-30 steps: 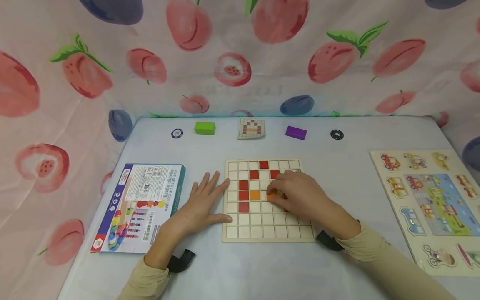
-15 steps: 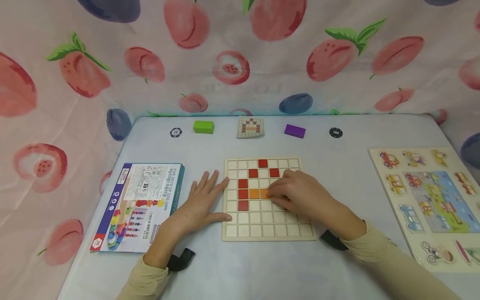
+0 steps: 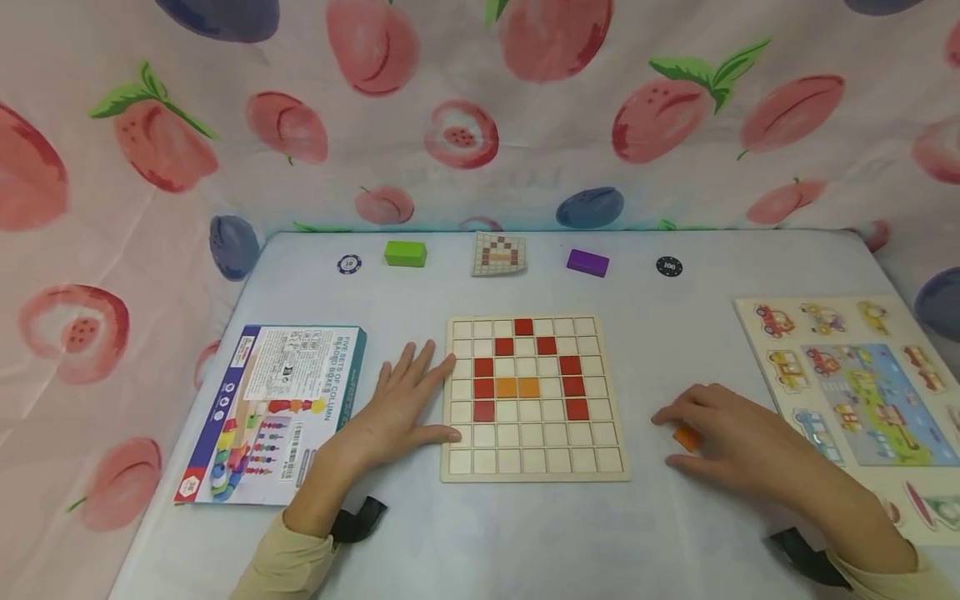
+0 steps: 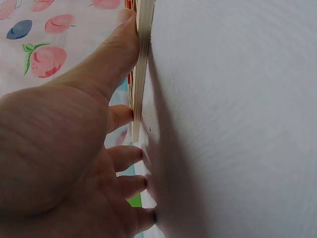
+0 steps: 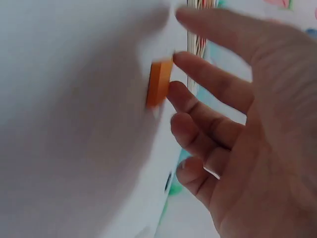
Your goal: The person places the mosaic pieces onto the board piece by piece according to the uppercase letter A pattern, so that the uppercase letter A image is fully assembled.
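Person, two bare hands and forearms in view.

Left hand (image 3: 401, 408): bare, no rings, no glove. Nails short, unpainted.
Left sleeve (image 3: 288, 567): long, pale beige-yellow, soft knit, cuff pushed up short of wrist.
Left strap (image 3: 358, 517): black band at wrist, loose tab end sticking out.

Right hand (image 3: 723, 446): bare, no rings. Nails short, plain.
Right sleeve (image 3: 892, 579): same pale beige-yellow, cuff at frame's lower edge.
Right strap (image 3: 806, 558): black band at wrist, same make.

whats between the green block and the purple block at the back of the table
The small pattern card lies between the green block and the purple block, seen in the head view.
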`<state>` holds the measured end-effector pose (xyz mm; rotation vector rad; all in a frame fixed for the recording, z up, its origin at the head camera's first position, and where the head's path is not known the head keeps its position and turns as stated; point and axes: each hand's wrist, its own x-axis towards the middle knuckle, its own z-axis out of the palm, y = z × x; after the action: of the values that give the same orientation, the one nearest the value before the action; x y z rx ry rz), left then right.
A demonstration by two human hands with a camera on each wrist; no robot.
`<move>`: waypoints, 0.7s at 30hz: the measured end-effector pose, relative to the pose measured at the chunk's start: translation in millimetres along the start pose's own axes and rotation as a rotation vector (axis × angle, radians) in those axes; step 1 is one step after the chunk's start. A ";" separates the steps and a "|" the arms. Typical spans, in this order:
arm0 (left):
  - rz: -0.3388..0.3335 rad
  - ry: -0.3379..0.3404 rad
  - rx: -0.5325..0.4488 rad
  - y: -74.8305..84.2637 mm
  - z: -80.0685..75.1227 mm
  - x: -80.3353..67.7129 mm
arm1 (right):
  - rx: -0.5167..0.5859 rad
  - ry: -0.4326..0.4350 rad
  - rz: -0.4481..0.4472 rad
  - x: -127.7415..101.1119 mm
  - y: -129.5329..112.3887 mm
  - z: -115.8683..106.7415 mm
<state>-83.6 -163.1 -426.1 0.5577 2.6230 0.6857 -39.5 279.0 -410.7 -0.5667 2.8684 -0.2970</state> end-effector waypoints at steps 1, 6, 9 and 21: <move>0.003 0.003 0.001 -0.5 -0.1 -0.2 | -0.005 -0.007 0.005 -4.6 4.0 0.2; 0.002 0.007 0.002 -1.2 -0.2 -1.0 | 0.004 -0.024 0.025 -16.2 14.2 0.8; -0.003 0.007 -0.001 -0.5 -0.3 -0.9 | 0.016 0.009 0.020 -13.7 12.6 0.4; 0.001 0.005 -0.002 0.5 -0.1 -0.3 | 0.115 0.167 -0.208 64.4 -47.6 3.3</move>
<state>-83.2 -162.9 -425.7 0.5580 2.6264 0.6904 -80.3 210.1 -412.9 -0.8578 2.9270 -0.5628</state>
